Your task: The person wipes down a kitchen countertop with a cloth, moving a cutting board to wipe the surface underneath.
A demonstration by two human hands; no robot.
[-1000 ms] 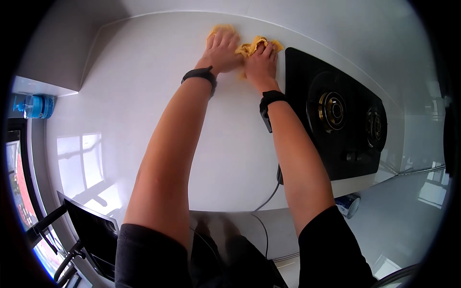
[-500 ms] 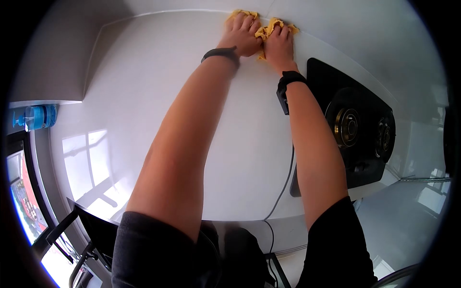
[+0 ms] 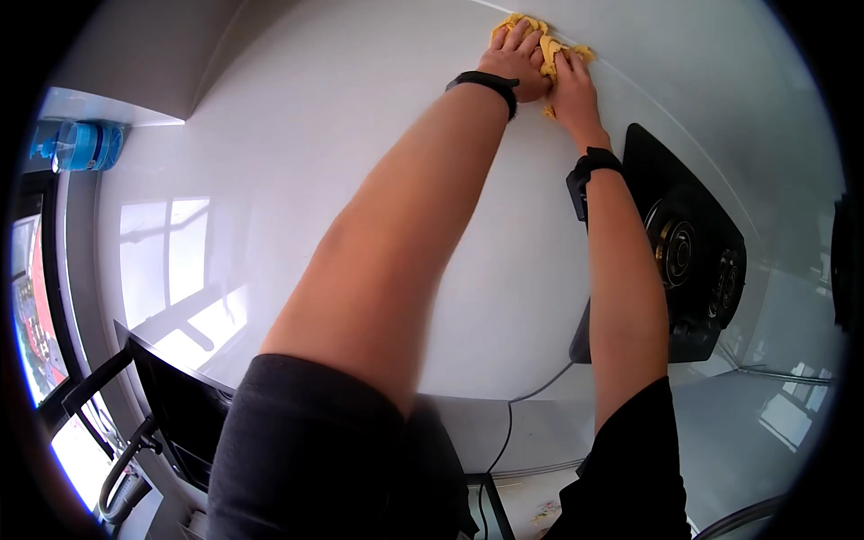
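A crumpled yellow cloth [image 3: 550,59] lies against the back edge of the white countertop [image 3: 297,153], where the counter meets the wall. My left hand [image 3: 518,72] presses down on its left part, fingers bent over the fabric. Close beside it, my right hand [image 3: 576,97] grips the right part of the same cloth. Both arms are stretched far forward, with a black band on each wrist. Some of the cloth is hidden under my fingers and palms.
A black gas stove [image 3: 693,243] with round burners sits right of my right forearm. Its dark cable [image 3: 540,389] runs over the counter's front edge. At the far left are a blue pump bottle [image 3: 90,146], a window, and a sink [image 3: 180,414] with a black tap.
Both hands and the cloth appear farther right in view, still at the back edge. The stove and bottle have also shifted in the picture, as the camera has turned. My grip looks the same.
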